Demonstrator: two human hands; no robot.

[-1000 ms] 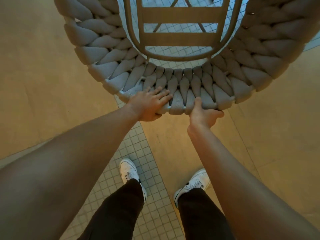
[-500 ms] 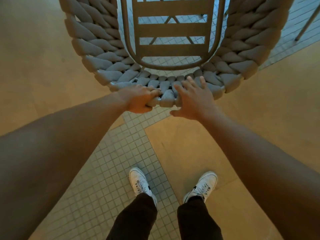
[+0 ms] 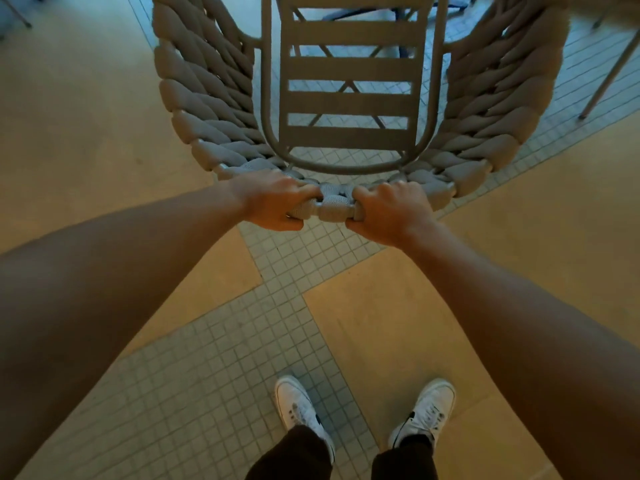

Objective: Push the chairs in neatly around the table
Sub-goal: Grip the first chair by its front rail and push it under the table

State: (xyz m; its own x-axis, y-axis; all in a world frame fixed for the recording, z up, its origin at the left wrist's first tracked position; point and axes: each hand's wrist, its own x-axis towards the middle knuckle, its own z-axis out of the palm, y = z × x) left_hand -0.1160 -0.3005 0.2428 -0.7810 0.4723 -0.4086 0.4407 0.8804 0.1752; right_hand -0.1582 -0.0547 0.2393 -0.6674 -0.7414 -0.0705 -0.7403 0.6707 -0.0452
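Underfoot, the floor is a patchwork: large smooth tan slabs cut through by diagonal bands of small square pale tiles with dark grout. One tiled band runs from the lower left up toward the chair, and another crosses it and runs off to the upper right. Light is dim and warm over the tan slabs, cooler and bluish on the tiles farther ahead.

Straight in front stands the chair, seen from above and behind. Its curved back is wrapped in thick grey woven cord, sweeping round both sides, and its slatted seat sits inside a rounded tube frame, with tiled floor showing between the slats. Crossed thin struts show under the seat.

Both bare arms reach forward to the middle of the top rim of the chair back. The left hand has its grip closed over the woven rim, fingers curled over the top and thumb under. The right hand is clenched on the rim just beside it, with a short stretch of cord between the two.

A slim furniture leg slants down at the upper right; what it belongs to cannot be told.

Below, two white sneakers and dark trouser legs stand apart, the left foot on tile and the right on tan slab.
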